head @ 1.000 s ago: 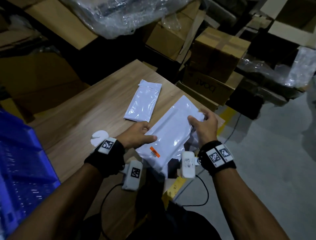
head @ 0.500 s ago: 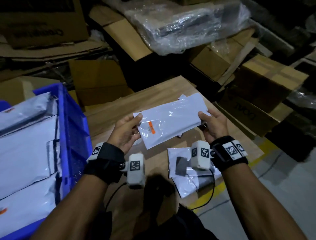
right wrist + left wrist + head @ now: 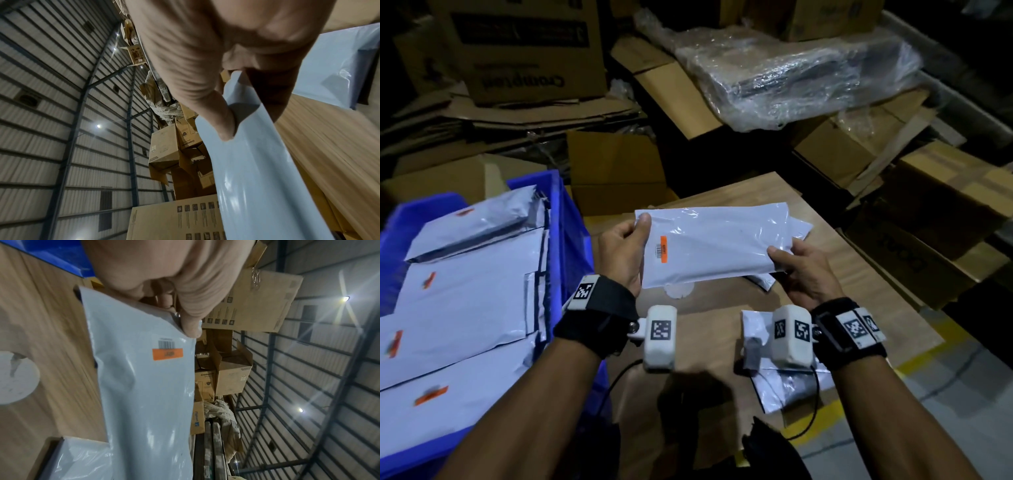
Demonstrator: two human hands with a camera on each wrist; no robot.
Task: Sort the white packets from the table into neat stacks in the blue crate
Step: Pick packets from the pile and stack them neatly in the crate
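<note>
A white packet (image 3: 715, 243) with an orange label is held level above the wooden table (image 3: 859, 274). My left hand (image 3: 626, 246) pinches its left end, thumb on top; the left wrist view shows that thumb on the packet (image 3: 144, 386). My right hand (image 3: 801, 270) pinches the right end, seen as the packet (image 3: 257, 178) under the thumb. The blue crate (image 3: 571, 222) at left holds several white packets (image 3: 465, 301) in flat stacks. Another packet (image 3: 799, 228) lies on the table behind the held one, and one more packet (image 3: 784, 387) lies near the front edge.
Cardboard boxes (image 3: 616, 171) and flattened cardboard surround the table at the back and right. A plastic-wrapped bundle (image 3: 798, 72) rests on boxes at the back. A round white disc (image 3: 679, 291) lies on the table under the held packet. Grey floor with a yellow line (image 3: 914, 363) runs at right.
Both hands lifted the labelled packet off the table, turned it level and carried it left toward the crate. My view has swung left, bringing the crate's stacks into sight.
</note>
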